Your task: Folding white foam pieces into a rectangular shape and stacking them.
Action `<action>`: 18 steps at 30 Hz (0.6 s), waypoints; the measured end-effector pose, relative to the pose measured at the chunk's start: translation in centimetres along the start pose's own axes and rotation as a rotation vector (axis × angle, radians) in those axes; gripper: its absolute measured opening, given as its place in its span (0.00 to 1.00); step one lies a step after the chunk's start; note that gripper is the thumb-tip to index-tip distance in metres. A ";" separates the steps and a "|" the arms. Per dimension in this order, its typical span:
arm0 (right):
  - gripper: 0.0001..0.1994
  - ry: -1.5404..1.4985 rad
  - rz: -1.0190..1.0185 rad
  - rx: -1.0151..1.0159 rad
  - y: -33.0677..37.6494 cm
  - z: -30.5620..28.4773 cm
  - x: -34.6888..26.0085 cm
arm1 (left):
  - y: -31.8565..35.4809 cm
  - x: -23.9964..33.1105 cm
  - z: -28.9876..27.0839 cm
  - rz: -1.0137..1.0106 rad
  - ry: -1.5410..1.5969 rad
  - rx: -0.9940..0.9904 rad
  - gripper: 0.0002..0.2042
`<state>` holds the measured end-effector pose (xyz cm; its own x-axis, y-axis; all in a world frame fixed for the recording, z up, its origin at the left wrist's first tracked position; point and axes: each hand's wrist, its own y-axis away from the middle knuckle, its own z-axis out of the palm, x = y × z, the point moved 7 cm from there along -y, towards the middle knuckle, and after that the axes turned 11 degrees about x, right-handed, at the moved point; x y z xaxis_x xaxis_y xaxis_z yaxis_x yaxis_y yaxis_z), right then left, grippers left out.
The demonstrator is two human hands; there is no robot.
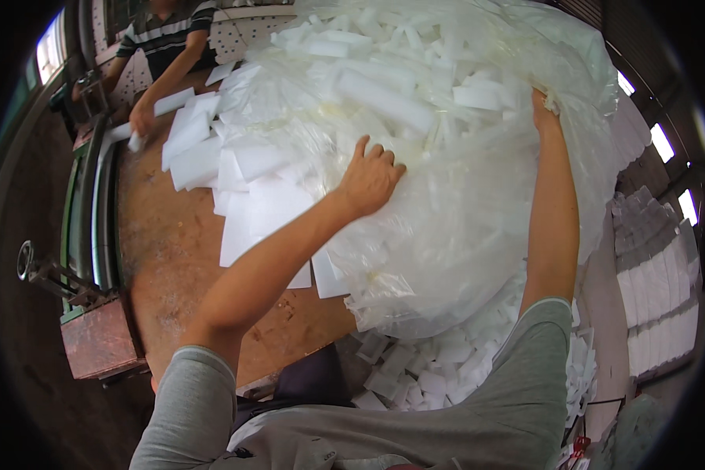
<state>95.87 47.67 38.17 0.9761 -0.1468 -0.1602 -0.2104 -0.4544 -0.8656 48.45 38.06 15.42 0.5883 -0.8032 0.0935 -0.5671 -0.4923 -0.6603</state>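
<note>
One package in view: a big clear plastic bag of white foam pieces.

The clear plastic bag fills the upper centre and right of the frame, bulging, translucent and crinkled, packed with white foam blocks. Its lower left side rests on the brown worktable. No labels, signs or screens show.

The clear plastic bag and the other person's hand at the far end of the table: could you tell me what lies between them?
In the head view, loose white foam sheets lie on the brown table between the bag and that hand.
</note>
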 end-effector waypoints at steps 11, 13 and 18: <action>0.31 -0.154 0.069 -0.197 0.3 11.8 -9.5 | 12.0 0.4 0.9 -0.115 0.540 0.276 0.20; 0.30 -0.195 0.152 -0.261 1.7 12.5 -10.7 | 12.7 0.3 1.5 -0.150 0.583 0.261 0.20; 0.29 -0.304 0.380 -0.419 6.7 14.1 -13.8 | 12.6 0.2 2.1 -0.188 0.671 0.168 0.20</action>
<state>81.77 59.06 27.94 0.7879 -0.1378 -0.6001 -0.4884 -0.7334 -0.4728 42.62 32.38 5.54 0.1559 -0.7694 0.6194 -0.3631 -0.6278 -0.6885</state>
